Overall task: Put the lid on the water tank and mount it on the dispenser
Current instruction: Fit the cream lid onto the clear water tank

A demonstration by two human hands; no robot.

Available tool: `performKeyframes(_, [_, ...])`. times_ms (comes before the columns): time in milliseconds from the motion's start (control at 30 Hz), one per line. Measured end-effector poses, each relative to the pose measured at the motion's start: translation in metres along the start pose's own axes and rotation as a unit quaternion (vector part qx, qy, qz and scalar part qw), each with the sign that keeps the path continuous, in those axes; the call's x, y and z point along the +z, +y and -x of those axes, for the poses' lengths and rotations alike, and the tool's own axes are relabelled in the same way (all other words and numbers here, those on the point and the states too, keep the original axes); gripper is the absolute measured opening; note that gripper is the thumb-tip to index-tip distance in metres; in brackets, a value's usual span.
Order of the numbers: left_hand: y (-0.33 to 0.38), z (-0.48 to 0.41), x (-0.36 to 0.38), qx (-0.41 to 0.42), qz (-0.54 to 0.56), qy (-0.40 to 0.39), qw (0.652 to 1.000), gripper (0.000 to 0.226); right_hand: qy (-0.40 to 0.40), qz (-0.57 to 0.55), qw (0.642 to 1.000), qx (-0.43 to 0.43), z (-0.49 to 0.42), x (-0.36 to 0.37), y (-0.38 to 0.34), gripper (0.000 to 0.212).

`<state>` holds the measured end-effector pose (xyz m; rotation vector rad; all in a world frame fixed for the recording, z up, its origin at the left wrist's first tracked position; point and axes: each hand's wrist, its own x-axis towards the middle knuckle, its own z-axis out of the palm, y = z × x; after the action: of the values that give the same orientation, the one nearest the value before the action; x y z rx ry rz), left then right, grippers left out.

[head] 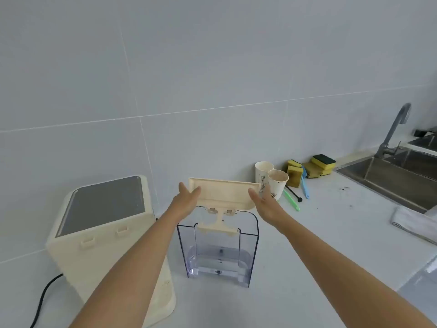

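A clear, empty water tank (218,249) stands upright on the white counter in the middle of the view. Above its open top I hold the cream lid (223,192), tilted with its underside toward me. My left hand (185,200) grips the lid's left end and my right hand (264,202) grips its right end. A cream handle piece hanging from the lid reaches down to the tank's front notch. The cream dispenser (106,233) with a grey top stands to the left of the tank, its tank side facing right.
Two paper cups (272,178), sponges (314,168) and small brushes (303,185) sit at the back right. A steel sink (390,178) with a tap lies far right, and a folded cloth (416,223) rests on its near edge. A black cable (45,297) trails from the dispenser's left.
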<state>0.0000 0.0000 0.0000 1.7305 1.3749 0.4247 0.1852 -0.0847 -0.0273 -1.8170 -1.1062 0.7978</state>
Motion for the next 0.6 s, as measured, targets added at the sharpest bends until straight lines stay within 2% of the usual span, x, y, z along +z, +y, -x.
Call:
performKeyframes(67, [0.001,-0.009,0.002,0.001,0.004,0.008,1.0,0.071,0.01,-0.012,1.0,0.01,-0.005,-0.001,0.0,0.077])
performKeyframes(200, [0.004,-0.014,0.006,0.005,0.013,0.024,1.0,0.063,-0.011,-0.049,0.998,0.026,-0.008,0.001,0.0,0.057])
performKeyframes(267, [0.002,-0.015,0.004,0.005,0.013,0.032,0.999,0.06,-0.006,-0.061,0.998,0.024,-0.009,0.001,-0.002,0.056])
performKeyframes(400, [-0.007,-0.018,-0.002,0.002,0.054,0.029,0.998,0.059,0.011,-0.077,0.997,0.022,-0.001,0.005,-0.004,0.055])
performKeyframes(467, [-0.011,-0.015,-0.006,0.004,0.081,0.033,0.996,0.051,0.024,-0.088,0.995,0.026,0.009,0.008,-0.006,0.055])
performKeyframes(600, [-0.021,-0.006,-0.008,0.015,0.144,0.059,0.988,0.041,0.062,-0.116,0.991,0.008,0.031,0.012,-0.009,0.043])
